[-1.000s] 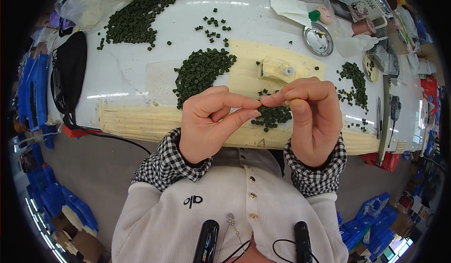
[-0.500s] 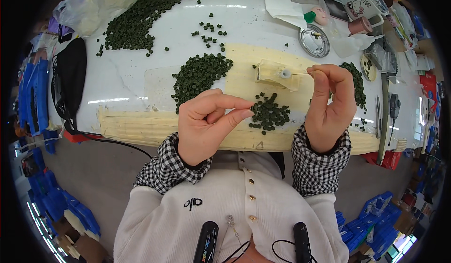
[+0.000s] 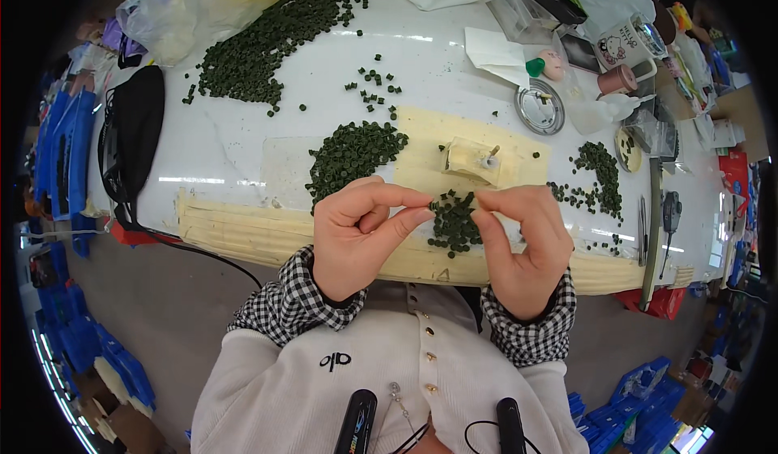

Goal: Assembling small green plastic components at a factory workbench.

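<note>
My left hand [image 3: 361, 231] is closed in a pinch. Its fingertips reach the left edge of a small pile of dark green pieces [image 3: 455, 231], and what they hold is too small to make out. Opposite, my right hand [image 3: 525, 247] pinches thumb and forefinger at the pile's upper right edge. Dark green shows by these fingertips, but I cannot separate a held piece from the pile behind. Just beyond the hands, a small block wrapped in cream tape [image 3: 470, 160] stands on the cream sheet [image 3: 417, 134], with a whitish round part and a short peg on it.
Larger heaps of green pieces lie left of the sheet [image 3: 352, 158] and at the far left [image 3: 275, 49], another at the right [image 3: 600, 170]. Toward the back right are a round metal lid [image 3: 539, 107], a mug [image 3: 624, 44] and a pink spool [image 3: 617, 79]. Tweezers [image 3: 643, 231] lie at the right.
My right hand has come left and nearer, from the wrapped block to the pile beside my left hand. The thin rod seen in its fingers no longer shows. My left hand stays pinched.
</note>
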